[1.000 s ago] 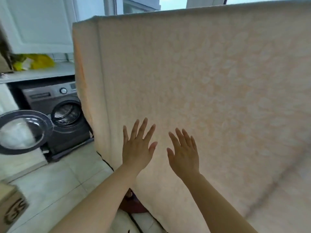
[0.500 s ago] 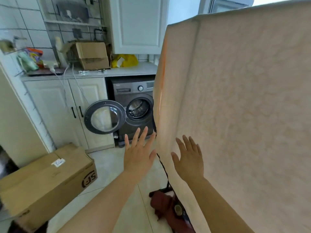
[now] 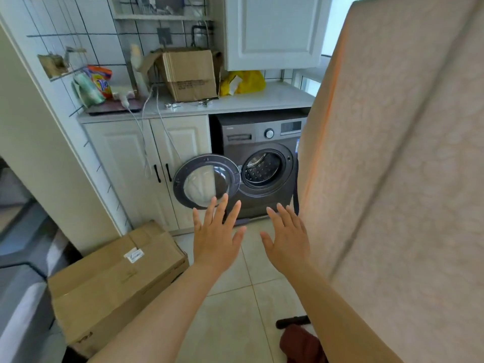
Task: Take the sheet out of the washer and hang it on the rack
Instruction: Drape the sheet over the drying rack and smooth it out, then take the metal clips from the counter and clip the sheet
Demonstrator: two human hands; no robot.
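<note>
The cream, faintly patterned sheet [image 3: 398, 163] hangs in a broad curtain down the right side of the view; the rack beneath it is hidden. Straight ahead stands the dark grey washer [image 3: 262, 163] under the counter, its round door [image 3: 206, 181] swung open to the left and its drum showing bare metal. My left hand [image 3: 216, 237] and my right hand [image 3: 287, 239] are held out in front of me with fingers spread and nothing in them. My right hand is just left of the sheet's edge, not touching it.
A large cardboard box [image 3: 115, 281] lies on the tiled floor at the lower left. A dark red cloth [image 3: 301, 344] and a black rack foot [image 3: 292, 321] are on the floor by the sheet. The counter [image 3: 262, 99] carries another box, a yellow bag and detergent.
The view has swung left, away from the sheet and toward the washer. Both hands have come off the sheet's face and now hover in open air, still spread.
</note>
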